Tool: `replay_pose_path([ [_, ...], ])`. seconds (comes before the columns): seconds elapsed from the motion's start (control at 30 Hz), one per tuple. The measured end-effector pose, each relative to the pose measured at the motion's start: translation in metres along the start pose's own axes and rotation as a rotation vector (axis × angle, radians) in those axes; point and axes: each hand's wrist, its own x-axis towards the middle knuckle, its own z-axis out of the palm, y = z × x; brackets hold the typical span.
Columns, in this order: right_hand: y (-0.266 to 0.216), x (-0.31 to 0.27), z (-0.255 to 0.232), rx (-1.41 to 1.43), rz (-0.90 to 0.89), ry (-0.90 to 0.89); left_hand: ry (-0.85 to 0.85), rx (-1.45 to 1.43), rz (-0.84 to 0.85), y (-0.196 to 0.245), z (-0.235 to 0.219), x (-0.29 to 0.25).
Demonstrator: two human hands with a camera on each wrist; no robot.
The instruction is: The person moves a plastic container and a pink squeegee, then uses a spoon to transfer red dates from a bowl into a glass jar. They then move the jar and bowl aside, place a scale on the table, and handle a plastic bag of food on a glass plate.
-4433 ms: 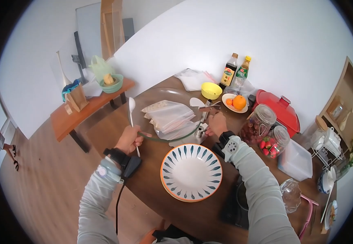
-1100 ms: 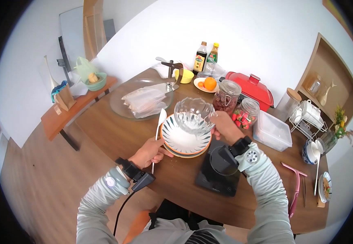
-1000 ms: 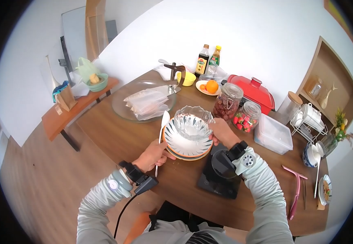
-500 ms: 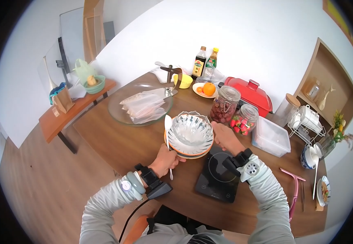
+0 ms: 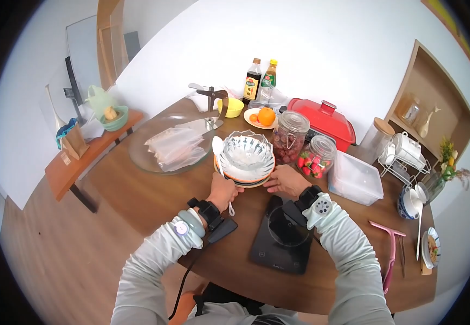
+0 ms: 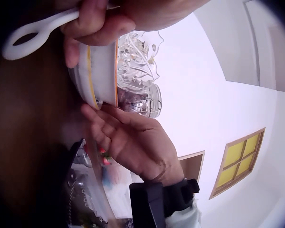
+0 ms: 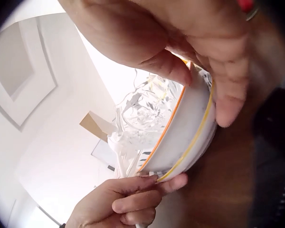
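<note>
A clear glass bowl [image 5: 246, 147] with a wavy rim sits on a stack of patterned plates [image 7: 178, 128], orange-rimmed above and yellow-rimmed below. My left hand [image 5: 224, 192] holds a white spoon [image 5: 217, 146] upright, its looped handle [image 6: 54, 21] sticking out below, while the fingers also reach the near-left side of the stack. On the opposite side, my right hand [image 5: 290, 181] grips the plates; the right wrist view has its thumb on the orange rim and its fingers lower down the side.
A black induction cooker [image 5: 282, 244] lies near my right forearm. Jars of dried fruit [image 5: 291, 142] and strawberries [image 5: 314, 162] stand right of the stack, beside a clear plastic box [image 5: 356, 177]. Left is a glass tray [image 5: 140, 157] with plastic bags; a pink squeegee [image 5: 391, 254] lies far right.
My right hand brought the glass bowl over and set it on the plates, let go, then moved down to the stack's right side. My left hand keeps the spoon at the left side.
</note>
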Motion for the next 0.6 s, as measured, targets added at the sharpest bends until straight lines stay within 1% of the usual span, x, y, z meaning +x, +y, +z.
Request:
replay_pose_path([
  [0.03,0.0,0.005,0.001,0.014,-0.006,0.02,-0.015,0.018,0.012,0.002,0.0,0.007],
  [0.1,-0.005,0.01,0.005,0.043,-0.012,0.061,0.081,0.006,0.021,0.012,0.009,0.01],
  [0.13,-0.006,0.015,0.006,0.051,-0.011,0.052,0.128,0.0,0.023,0.016,0.013,0.012],
  [0.17,-0.008,0.021,0.006,0.06,-0.01,0.043,0.063,0.028,-0.006,0.008,0.005,0.033],
  [0.27,-0.006,0.042,0.006,0.083,-0.03,0.052,0.12,0.058,0.007,0.009,0.007,0.052],
  [0.3,-0.002,0.053,0.005,0.099,-0.046,0.059,0.168,0.07,0.007,0.011,0.009,0.056],
  [0.4,0.001,0.071,0.004,0.124,-0.072,0.058,0.208,0.127,0.004,0.012,0.014,0.072],
  [0.5,0.001,0.084,0.009,0.128,-0.059,0.067,0.222,0.098,-0.008,0.017,0.017,0.083],
  [0.6,-0.001,0.094,0.005,0.112,-0.044,0.05,0.191,0.059,-0.012,0.019,0.014,0.095],
])
